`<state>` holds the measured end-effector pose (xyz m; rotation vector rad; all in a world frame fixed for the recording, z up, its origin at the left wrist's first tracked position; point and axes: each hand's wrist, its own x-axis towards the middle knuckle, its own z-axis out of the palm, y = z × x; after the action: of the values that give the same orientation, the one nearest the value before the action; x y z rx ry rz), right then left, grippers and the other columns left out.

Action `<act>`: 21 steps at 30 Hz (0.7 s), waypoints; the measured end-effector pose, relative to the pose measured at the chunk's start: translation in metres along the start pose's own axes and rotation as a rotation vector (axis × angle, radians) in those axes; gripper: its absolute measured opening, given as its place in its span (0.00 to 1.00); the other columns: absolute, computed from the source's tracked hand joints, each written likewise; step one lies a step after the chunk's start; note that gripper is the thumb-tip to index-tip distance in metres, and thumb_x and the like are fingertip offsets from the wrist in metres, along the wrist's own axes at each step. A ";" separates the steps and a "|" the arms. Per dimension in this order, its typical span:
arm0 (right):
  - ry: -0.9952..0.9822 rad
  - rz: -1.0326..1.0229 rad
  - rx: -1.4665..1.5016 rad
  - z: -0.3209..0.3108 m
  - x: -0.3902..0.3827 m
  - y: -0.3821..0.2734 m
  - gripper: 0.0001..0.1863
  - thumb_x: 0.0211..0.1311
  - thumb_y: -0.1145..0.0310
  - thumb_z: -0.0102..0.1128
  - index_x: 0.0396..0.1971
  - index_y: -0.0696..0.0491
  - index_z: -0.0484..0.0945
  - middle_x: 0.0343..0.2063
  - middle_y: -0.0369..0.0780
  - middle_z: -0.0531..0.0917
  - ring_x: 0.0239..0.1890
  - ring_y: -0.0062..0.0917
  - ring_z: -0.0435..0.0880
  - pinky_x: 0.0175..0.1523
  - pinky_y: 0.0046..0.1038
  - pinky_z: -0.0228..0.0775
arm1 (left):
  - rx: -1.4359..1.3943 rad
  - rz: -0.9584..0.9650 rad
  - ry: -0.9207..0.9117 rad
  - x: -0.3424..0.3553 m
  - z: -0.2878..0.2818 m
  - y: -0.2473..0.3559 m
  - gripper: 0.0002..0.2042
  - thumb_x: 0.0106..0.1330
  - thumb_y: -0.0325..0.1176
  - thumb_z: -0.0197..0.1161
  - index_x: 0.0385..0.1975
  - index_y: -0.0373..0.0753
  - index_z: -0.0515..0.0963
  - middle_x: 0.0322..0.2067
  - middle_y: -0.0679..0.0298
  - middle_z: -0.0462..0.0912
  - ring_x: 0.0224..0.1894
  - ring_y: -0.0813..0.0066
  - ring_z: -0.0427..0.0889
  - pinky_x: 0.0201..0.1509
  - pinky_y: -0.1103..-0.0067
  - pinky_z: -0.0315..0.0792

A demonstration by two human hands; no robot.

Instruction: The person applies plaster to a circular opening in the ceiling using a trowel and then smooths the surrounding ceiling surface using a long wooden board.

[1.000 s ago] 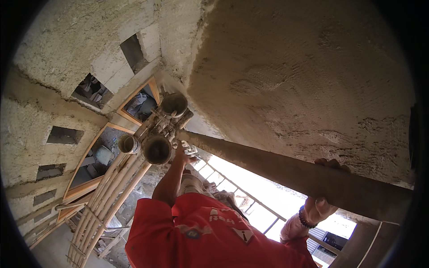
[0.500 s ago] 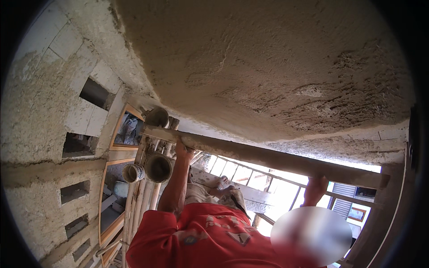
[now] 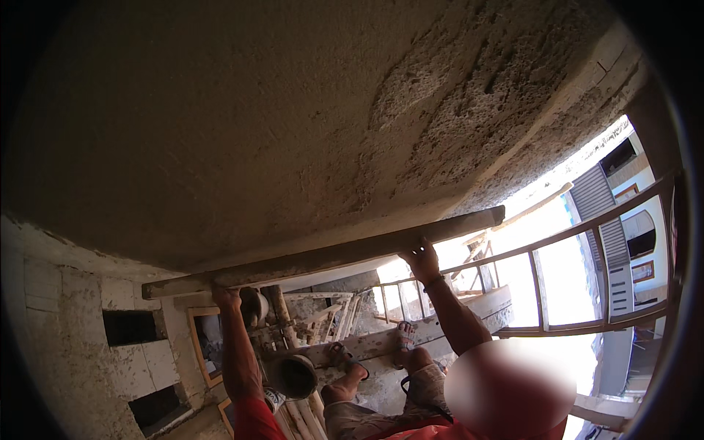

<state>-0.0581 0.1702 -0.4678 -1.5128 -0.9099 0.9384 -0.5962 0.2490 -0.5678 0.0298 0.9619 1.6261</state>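
In the head view, holding a long flat bar (image 3: 330,257) across the middle of the frame, its right end higher in the picture than its left. Pinching the bar near its left end with the left hand (image 3: 226,295), fingers bent at the lower edge and partly hidden. Gripping it also right of centre with the right hand (image 3: 420,262), fingers a little parted over the lower edge; behind the bar, impossible to see how far wrapped.

Could tilt or twist the bar by pushing more strongly with one hand than with the other. Could then cut a groove in the brown plaster (image 3: 220,147) across the upper part of the frame; cannot tell whether already touching it. Could catch on the rough patch (image 3: 469,88) at upper right, because of the uneven surface there, and perhaps pull lumps loose, down toward the bucket (image 3: 311,365) at lower centre.

Standing, as it seems, on a plank (image 3: 469,314), near the railing (image 3: 540,293) at right: could lose balance by reaching too far with both hands occupied. Could also knock the bucket with the left foot (image 3: 341,357), because of being so near to it.
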 end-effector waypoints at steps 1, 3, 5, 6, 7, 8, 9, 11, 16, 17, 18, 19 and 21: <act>-0.032 -0.069 -0.086 0.015 0.007 0.008 0.20 0.47 0.69 0.71 0.40 0.59 0.75 0.37 0.40 0.81 0.41 0.26 0.79 0.46 0.27 0.72 | 0.085 0.060 0.047 0.016 -0.003 0.018 0.23 0.69 0.48 0.46 0.60 0.46 0.63 0.59 0.58 0.66 0.56 0.53 0.69 0.53 0.55 0.68; -0.080 -0.166 -0.033 0.051 0.028 0.032 0.17 0.48 0.71 0.69 0.39 0.56 0.77 0.36 0.39 0.82 0.41 0.26 0.79 0.45 0.28 0.71 | -0.006 0.078 -0.049 0.048 -0.027 0.075 0.22 0.69 0.47 0.44 0.61 0.46 0.62 0.59 0.58 0.65 0.56 0.55 0.69 0.55 0.55 0.67; -0.132 -0.207 -0.239 0.053 0.031 0.021 0.16 0.56 0.65 0.63 0.42 0.56 0.75 0.39 0.40 0.81 0.43 0.30 0.80 0.47 0.31 0.72 | -0.016 0.084 -0.033 0.063 -0.019 0.070 0.22 0.70 0.45 0.43 0.62 0.45 0.61 0.60 0.58 0.65 0.57 0.56 0.69 0.57 0.56 0.66; -0.112 -0.080 0.071 0.051 0.035 0.025 0.18 0.53 0.66 0.66 0.42 0.57 0.75 0.38 0.40 0.81 0.42 0.28 0.80 0.47 0.30 0.72 | 0.013 0.101 0.026 0.063 -0.010 0.055 0.22 0.71 0.45 0.42 0.62 0.45 0.60 0.60 0.58 0.65 0.57 0.57 0.68 0.58 0.57 0.66; -0.083 0.033 0.389 0.046 0.038 0.027 0.19 0.51 0.66 0.68 0.42 0.57 0.75 0.37 0.40 0.81 0.41 0.26 0.80 0.46 0.29 0.72 | 0.043 0.119 0.074 0.064 0.007 0.040 0.22 0.71 0.44 0.41 0.63 0.44 0.60 0.60 0.57 0.65 0.58 0.58 0.68 0.59 0.58 0.65; -0.088 0.072 0.510 0.050 0.041 0.024 0.20 0.51 0.67 0.68 0.42 0.58 0.75 0.37 0.40 0.81 0.41 0.25 0.80 0.46 0.28 0.73 | 0.108 0.184 0.023 0.066 0.007 0.051 0.23 0.71 0.46 0.40 0.62 0.43 0.60 0.59 0.57 0.66 0.59 0.57 0.67 0.60 0.59 0.64; -0.094 0.106 0.635 0.056 0.048 0.021 0.20 0.51 0.68 0.67 0.43 0.58 0.74 0.37 0.40 0.80 0.41 0.25 0.79 0.46 0.28 0.73 | 0.170 0.252 -0.027 0.068 0.008 0.060 0.24 0.70 0.47 0.40 0.62 0.41 0.61 0.59 0.57 0.66 0.60 0.56 0.66 0.62 0.60 0.62; -0.081 0.157 0.804 0.060 0.054 0.007 0.19 0.53 0.70 0.65 0.44 0.58 0.73 0.38 0.39 0.79 0.41 0.25 0.79 0.46 0.28 0.74 | 0.291 0.382 -0.072 0.062 0.012 0.072 0.25 0.69 0.47 0.41 0.61 0.40 0.62 0.58 0.56 0.67 0.60 0.56 0.65 0.62 0.62 0.62; -0.041 -0.229 0.333 -0.016 0.078 -0.038 0.13 0.54 0.79 0.60 0.40 0.57 0.73 0.36 0.38 0.78 0.40 0.26 0.79 0.42 0.29 0.78 | 0.482 0.452 0.010 -0.014 0.120 0.033 0.24 0.68 0.44 0.46 0.59 0.38 0.63 0.54 0.57 0.70 0.56 0.59 0.70 0.57 0.69 0.67; 0.041 -0.362 -0.152 -0.031 0.075 -0.080 0.14 0.52 0.80 0.61 0.40 0.56 0.73 0.35 0.38 0.78 0.39 0.25 0.79 0.41 0.28 0.77 | 0.494 0.451 0.019 -0.037 0.144 0.033 0.23 0.68 0.44 0.46 0.59 0.37 0.64 0.54 0.57 0.71 0.55 0.60 0.70 0.56 0.70 0.68; 0.089 -0.421 -0.375 -0.045 0.078 -0.106 0.15 0.51 0.81 0.62 0.40 0.56 0.73 0.34 0.37 0.79 0.37 0.24 0.80 0.40 0.26 0.77 | 0.492 0.439 0.025 -0.058 0.168 0.028 0.23 0.67 0.43 0.47 0.58 0.37 0.64 0.53 0.58 0.72 0.54 0.61 0.71 0.55 0.72 0.69; 0.132 -0.434 -0.466 -0.064 0.078 -0.133 0.16 0.49 0.81 0.62 0.40 0.56 0.73 0.33 0.37 0.79 0.36 0.23 0.80 0.40 0.25 0.77 | 0.455 0.405 0.010 -0.074 0.189 0.024 0.23 0.67 0.43 0.48 0.58 0.36 0.65 0.52 0.58 0.72 0.54 0.61 0.72 0.54 0.73 0.71; 0.158 -0.402 -0.400 -0.081 0.085 -0.145 0.20 0.45 0.73 0.67 0.42 0.54 0.75 0.36 0.40 0.82 0.38 0.28 0.82 0.44 0.28 0.74 | 0.343 0.328 -0.012 -0.082 0.198 0.026 0.23 0.65 0.42 0.51 0.57 0.37 0.66 0.51 0.59 0.73 0.53 0.63 0.73 0.54 0.73 0.71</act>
<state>0.0415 0.2345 -0.3236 -1.6218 -1.2784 0.3522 -0.4927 0.2928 -0.3838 0.4518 1.2669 1.7329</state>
